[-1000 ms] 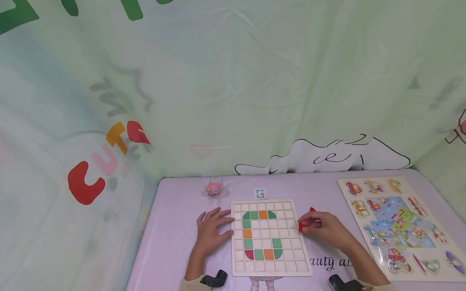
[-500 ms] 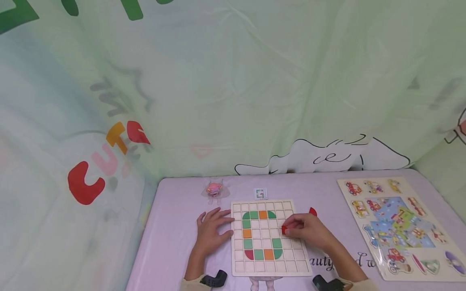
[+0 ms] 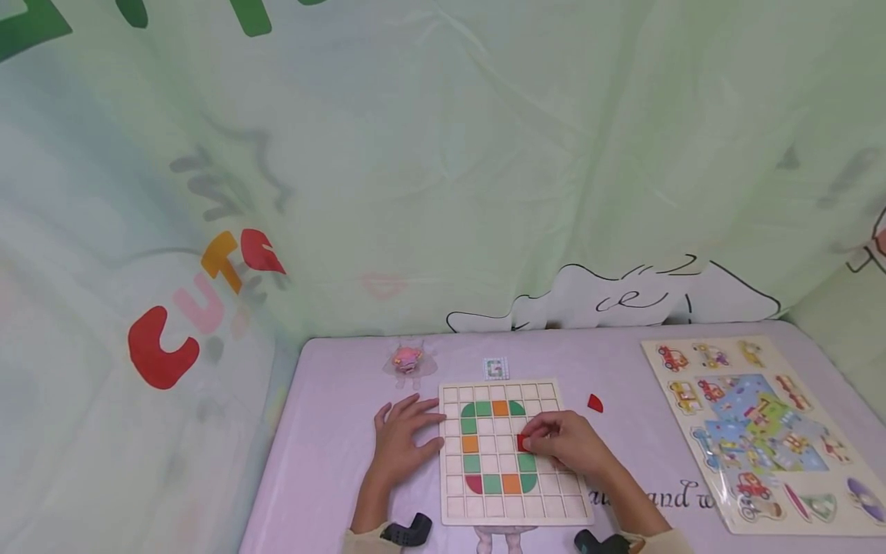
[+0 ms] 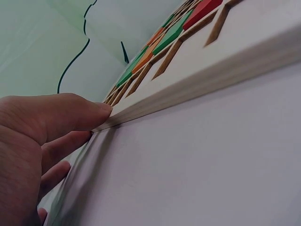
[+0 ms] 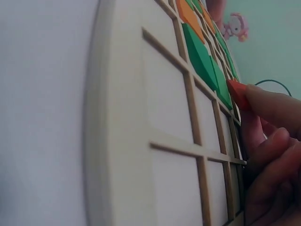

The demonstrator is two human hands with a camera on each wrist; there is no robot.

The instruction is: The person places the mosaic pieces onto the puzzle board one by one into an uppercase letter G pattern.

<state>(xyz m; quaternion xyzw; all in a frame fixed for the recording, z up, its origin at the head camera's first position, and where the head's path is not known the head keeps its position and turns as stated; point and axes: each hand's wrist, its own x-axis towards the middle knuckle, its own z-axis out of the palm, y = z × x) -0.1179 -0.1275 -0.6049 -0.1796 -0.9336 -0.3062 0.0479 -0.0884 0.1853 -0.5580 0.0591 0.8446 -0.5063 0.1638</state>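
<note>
Since a second ago the right hand (image 3: 564, 445) has carried the red tile (image 3: 522, 442) from the worktop (image 3: 332, 431) onto the grid board (image 3: 547, 504), pinching it above the right green column. Left hand (image 3: 401, 442) lies flat, fingers relaxed, touching the board's left edge. Another red piece (image 3: 594, 403) and a vehicle puzzle (image 3: 761, 431) lie right.

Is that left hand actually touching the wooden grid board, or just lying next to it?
Touching. In the left wrist view the left hand has a fingertip pressed against the edge of the wooden grid board, with no gap between them.
</note>
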